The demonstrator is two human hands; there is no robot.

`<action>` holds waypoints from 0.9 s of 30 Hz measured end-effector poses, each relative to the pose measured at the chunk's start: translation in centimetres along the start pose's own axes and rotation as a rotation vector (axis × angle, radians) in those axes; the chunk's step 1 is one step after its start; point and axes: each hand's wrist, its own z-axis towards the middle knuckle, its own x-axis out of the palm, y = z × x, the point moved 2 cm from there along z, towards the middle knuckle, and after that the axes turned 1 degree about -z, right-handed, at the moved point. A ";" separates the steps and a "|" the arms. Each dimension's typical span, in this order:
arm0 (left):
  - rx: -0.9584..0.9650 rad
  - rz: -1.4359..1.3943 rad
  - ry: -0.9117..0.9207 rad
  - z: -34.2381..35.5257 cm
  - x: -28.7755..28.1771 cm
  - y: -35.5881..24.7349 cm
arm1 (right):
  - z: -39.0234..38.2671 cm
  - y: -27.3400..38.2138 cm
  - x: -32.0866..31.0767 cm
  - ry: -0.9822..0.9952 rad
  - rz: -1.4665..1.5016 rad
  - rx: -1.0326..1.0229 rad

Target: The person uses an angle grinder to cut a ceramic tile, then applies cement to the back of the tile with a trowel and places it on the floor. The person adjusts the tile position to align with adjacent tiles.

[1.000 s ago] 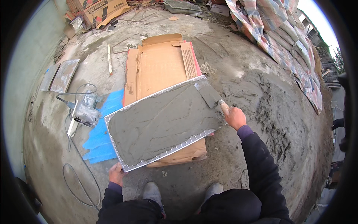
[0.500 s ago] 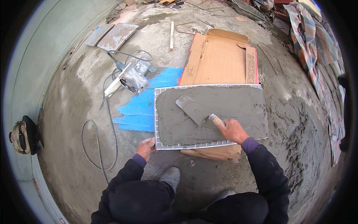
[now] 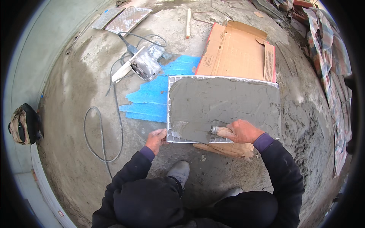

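Observation:
A rectangular panel (image 3: 170,97) with a pale, grid-like rim lies in front of me, its upper face spread with wet grey mortar (image 3: 232,97). My right hand (image 3: 245,132) is wrapped round the handle of a trowel (image 3: 192,131). The blade lies on the mortar along the near edge, pointing toward the near left corner, and is partly smeared grey. At that same corner my left hand (image 3: 156,140) grips the panel's edge between thumb and fingers. The fingers beneath the edge are partly hidden.
Beyond the panel lies flattened cardboard (image 3: 237,51); brown wrapping (image 3: 228,151) pokes out below it. Left are blue foam sheet (image 3: 146,102), a power saw (image 3: 146,64) and its looping cable (image 3: 102,133). Wet mortar (image 3: 304,125) covers floor at right, beside a plaid sheet (image 3: 323,49).
My right hand has drawn the trowel from the panel's middle toward me, down to the near edge, and its blade now points left. My left hand stays at the corner. The view has shifted slightly.

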 end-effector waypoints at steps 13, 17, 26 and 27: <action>0.055 0.030 -0.029 -0.1 -0.8 0.5 | -12.4 -8.1 0.7 -0.488 -0.223 0.295; 0.061 0.095 -0.063 0.9 -1.4 0.8 | -26.3 -12.3 8.5 -0.762 0.087 0.852; 0.060 0.168 0.006 2.8 -4.8 0.9 | -43.0 0.5 32.9 -1.245 1.299 1.529; 0.018 0.196 -0.044 3.1 -4.7 1.0 | -43.1 1.1 34.5 -1.252 1.319 1.574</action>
